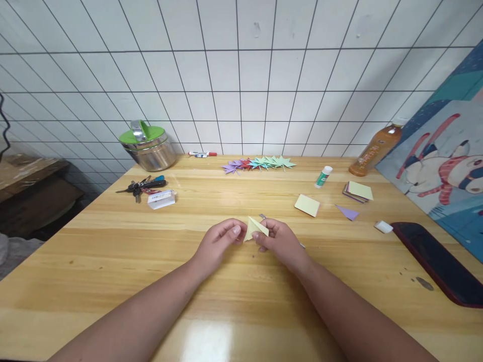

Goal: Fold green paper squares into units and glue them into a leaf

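Observation:
A small piece of pale yellow paper [253,227], folded to a point, is held just above the wooden table [158,281]. My right hand [281,244] pinches it at its right side, thumb in front and fingers behind. At the paper's left edge, my left hand [219,244] is curled closed, its fingertips against the edge; how firmly they grip is hard to see. A thin metallic tool lies partly hidden under my right hand, with only its ends showing. To the right are a yellow paper stack [307,205] and a folded purple paper triangle [347,212].
Along the tiled wall lie a row of folded paper pieces [264,163] and a marker [203,154]. A steel pot [154,153], keys [141,186] and a small box [161,199] stand left. Right are a glue stick [323,177], another paper stack [358,191], a bottle [373,151] and a phone [437,261].

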`<action>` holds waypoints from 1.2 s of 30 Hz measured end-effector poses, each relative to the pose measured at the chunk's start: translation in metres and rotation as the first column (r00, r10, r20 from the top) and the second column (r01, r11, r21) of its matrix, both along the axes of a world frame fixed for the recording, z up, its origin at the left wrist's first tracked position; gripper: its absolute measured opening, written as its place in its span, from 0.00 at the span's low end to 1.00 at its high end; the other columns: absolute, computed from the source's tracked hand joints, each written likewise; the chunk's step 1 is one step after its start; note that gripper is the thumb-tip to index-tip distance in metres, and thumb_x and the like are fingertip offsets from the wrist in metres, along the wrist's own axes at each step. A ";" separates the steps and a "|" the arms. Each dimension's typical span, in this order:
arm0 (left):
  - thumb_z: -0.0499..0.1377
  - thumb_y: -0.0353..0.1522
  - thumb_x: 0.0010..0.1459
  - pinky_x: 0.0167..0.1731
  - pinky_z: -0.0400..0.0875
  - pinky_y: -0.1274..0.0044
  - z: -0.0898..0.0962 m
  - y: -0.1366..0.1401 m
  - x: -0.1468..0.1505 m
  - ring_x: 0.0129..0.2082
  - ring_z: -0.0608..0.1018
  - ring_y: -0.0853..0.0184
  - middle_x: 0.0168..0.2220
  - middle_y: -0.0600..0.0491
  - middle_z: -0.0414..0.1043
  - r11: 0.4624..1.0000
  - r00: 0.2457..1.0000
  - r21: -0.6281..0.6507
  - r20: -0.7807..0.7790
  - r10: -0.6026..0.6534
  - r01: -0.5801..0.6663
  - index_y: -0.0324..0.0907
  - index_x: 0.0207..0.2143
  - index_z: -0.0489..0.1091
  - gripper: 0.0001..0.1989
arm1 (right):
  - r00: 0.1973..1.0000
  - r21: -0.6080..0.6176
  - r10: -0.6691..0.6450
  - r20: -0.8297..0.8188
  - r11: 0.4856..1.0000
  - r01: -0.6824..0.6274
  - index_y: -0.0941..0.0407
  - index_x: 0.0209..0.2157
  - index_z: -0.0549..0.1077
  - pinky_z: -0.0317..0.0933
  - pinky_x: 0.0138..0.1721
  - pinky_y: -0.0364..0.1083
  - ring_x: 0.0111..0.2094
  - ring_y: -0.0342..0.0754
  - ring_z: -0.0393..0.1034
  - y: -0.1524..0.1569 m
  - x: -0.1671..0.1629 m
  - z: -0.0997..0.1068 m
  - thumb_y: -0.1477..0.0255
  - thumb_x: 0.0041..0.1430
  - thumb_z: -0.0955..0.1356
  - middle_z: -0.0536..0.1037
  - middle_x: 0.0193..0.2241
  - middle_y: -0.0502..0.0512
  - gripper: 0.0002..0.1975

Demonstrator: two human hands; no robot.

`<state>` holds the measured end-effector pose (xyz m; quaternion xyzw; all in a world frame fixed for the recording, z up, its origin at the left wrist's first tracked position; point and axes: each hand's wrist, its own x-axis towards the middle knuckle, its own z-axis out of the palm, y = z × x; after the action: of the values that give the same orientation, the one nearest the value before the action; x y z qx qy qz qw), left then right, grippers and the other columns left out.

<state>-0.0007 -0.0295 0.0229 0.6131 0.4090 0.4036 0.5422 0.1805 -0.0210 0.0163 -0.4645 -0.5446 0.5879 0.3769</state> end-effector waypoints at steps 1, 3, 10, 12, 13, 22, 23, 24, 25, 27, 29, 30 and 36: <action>0.53 0.39 0.58 0.34 0.65 0.77 -0.001 0.001 -0.001 0.32 0.71 0.67 0.31 0.51 0.71 1.000 1.000 -0.007 -0.009 0.002 -0.002 0.38 0.36 0.70 0.13 | 1.000 -0.009 0.005 -0.006 1.000 -0.005 0.57 0.26 0.68 0.64 0.25 0.41 0.23 0.40 0.62 0.000 0.000 0.000 0.66 0.46 0.70 0.67 0.21 0.46 0.10; 0.56 0.38 0.55 0.33 0.64 0.78 -0.003 0.002 -0.001 0.31 0.71 0.68 0.30 0.52 0.71 1.000 0.999 -0.014 -0.042 -0.011 0.010 0.38 0.35 0.70 0.11 | 1.000 -0.015 0.006 -0.023 1.000 -0.006 0.56 0.26 0.67 0.64 0.25 0.41 0.23 0.40 0.63 0.000 0.001 0.000 0.66 0.45 0.71 0.68 0.20 0.46 0.11; 0.59 0.37 0.52 0.31 0.64 0.79 -0.010 0.001 0.007 0.29 0.72 0.69 0.28 0.54 0.71 0.998 0.993 -0.062 -0.118 -0.022 0.015 0.39 0.29 0.68 0.09 | 1.000 0.011 -0.017 -0.006 1.000 0.017 0.56 0.25 0.66 0.63 0.25 0.40 0.20 0.40 0.65 0.000 -0.002 0.001 0.64 0.47 0.70 0.69 0.17 0.44 0.11; 0.59 0.36 0.52 0.32 0.64 0.78 -0.010 0.002 0.007 0.30 0.73 0.68 0.28 0.54 0.71 0.997 0.995 -0.078 -0.094 -0.025 0.017 0.39 0.28 0.67 0.09 | 0.999 0.012 -0.025 0.028 1.000 0.025 0.56 0.23 0.66 0.63 0.24 0.40 0.19 0.39 0.65 0.000 -0.002 0.003 0.64 0.47 0.70 0.69 0.16 0.44 0.12; 0.59 0.36 0.52 0.33 0.65 0.78 -0.011 0.002 0.007 0.31 0.74 0.68 0.27 0.54 0.71 0.996 0.996 -0.087 -0.082 -0.028 0.021 0.39 0.28 0.66 0.09 | 0.999 0.011 -0.028 0.041 1.000 0.028 0.56 0.23 0.65 0.62 0.24 0.40 0.18 0.39 0.65 0.000 -0.003 0.004 0.63 0.46 0.70 0.69 0.16 0.44 0.12; 0.59 0.37 0.50 0.32 0.65 0.78 -0.003 0.004 0.006 0.28 0.73 0.68 0.25 0.55 0.71 0.995 0.988 -0.040 -0.134 0.083 -0.089 0.39 0.26 0.66 0.10 | 0.988 -0.090 -0.013 -0.156 0.996 -0.001 0.55 0.34 0.71 0.67 0.27 0.42 0.27 0.42 0.68 -0.003 0.001 0.008 0.69 0.43 0.70 0.74 0.29 0.50 0.13; 0.59 0.37 0.50 0.32 0.65 0.78 -0.001 0.004 0.005 0.28 0.73 0.68 0.25 0.55 0.71 0.993 0.987 -0.048 -0.126 0.100 -0.106 0.40 0.26 0.66 0.10 | 0.978 -0.113 -0.011 -0.209 0.993 -0.013 0.54 0.37 0.71 0.68 0.28 0.43 0.30 0.43 0.69 -0.003 0.002 0.008 0.70 0.42 0.69 0.75 0.32 0.52 0.15; 0.59 0.37 0.50 0.31 0.66 0.78 0.000 0.004 0.005 0.28 0.74 0.67 0.24 0.55 0.71 0.991 0.986 -0.058 -0.122 0.111 -0.118 0.40 0.26 0.66 0.10 | 0.967 -0.134 -0.012 -0.254 0.991 -0.023 0.54 0.38 0.71 0.68 0.28 0.43 0.32 0.45 0.70 -0.003 0.003 0.009 0.70 0.43 0.69 0.74 0.35 0.53 0.16; 0.59 0.37 0.49 0.31 0.65 0.78 0.001 0.004 0.005 0.27 0.73 0.67 0.24 0.55 0.71 0.990 0.985 -0.062 -0.122 0.118 -0.126 0.40 0.25 0.66 0.09 | 0.960 -0.152 -0.025 -0.280 0.988 -0.019 0.55 0.39 0.72 0.68 0.28 0.43 0.33 0.46 0.70 -0.003 0.004 0.009 0.69 0.44 0.68 0.74 0.36 0.55 0.17; 0.59 0.36 0.49 0.30 0.65 0.78 0.001 0.004 0.004 0.26 0.73 0.68 0.23 0.55 0.71 0.990 0.984 -0.059 -0.133 0.121 -0.130 0.39 0.25 0.67 0.09 | 0.964 -0.170 -0.057 -0.258 0.985 0.013 0.56 0.39 0.72 0.68 0.27 0.43 0.32 0.46 0.70 -0.003 0.004 0.009 0.65 0.47 0.67 0.75 0.36 0.57 0.16; 0.59 0.36 0.50 0.30 0.65 0.78 0.000 0.003 0.004 0.26 0.73 0.68 0.24 0.54 0.71 0.991 0.983 -0.048 -0.143 0.114 -0.122 0.39 0.25 0.67 0.08 | 0.982 -0.155 -0.080 -0.169 0.986 0.054 0.57 0.36 0.73 0.67 0.26 0.43 0.31 0.45 0.69 -0.003 0.003 0.008 0.61 0.49 0.68 0.75 0.33 0.57 0.16; 0.59 0.35 0.50 0.30 0.65 0.78 -0.001 0.003 0.005 0.26 0.72 0.68 0.24 0.54 0.71 0.992 0.983 -0.044 -0.148 0.108 -0.116 0.39 0.25 0.67 0.08 | 0.989 -0.139 -0.083 -0.125 0.988 0.066 0.58 0.34 0.73 0.67 0.26 0.43 0.30 0.44 0.69 -0.002 0.002 0.007 0.60 0.48 0.68 0.75 0.31 0.56 0.16; 0.59 0.36 0.51 0.31 0.66 0.78 -0.002 0.001 0.006 0.31 0.73 0.67 0.30 0.52 0.72 0.999 0.985 0.024 -0.170 0.042 -0.039 0.38 0.32 0.68 0.09 | 0.995 0.013 -0.058 0.079 0.998 0.057 0.57 0.26 0.70 0.63 0.25 0.42 0.24 0.42 0.66 0.000 0.001 0.002 0.60 0.48 0.68 0.72 0.23 0.49 0.13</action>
<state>0.0049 -0.0281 0.0209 0.6426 0.4621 0.3649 0.4904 0.1814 -0.0208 0.0180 -0.5009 -0.5488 0.5548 0.3742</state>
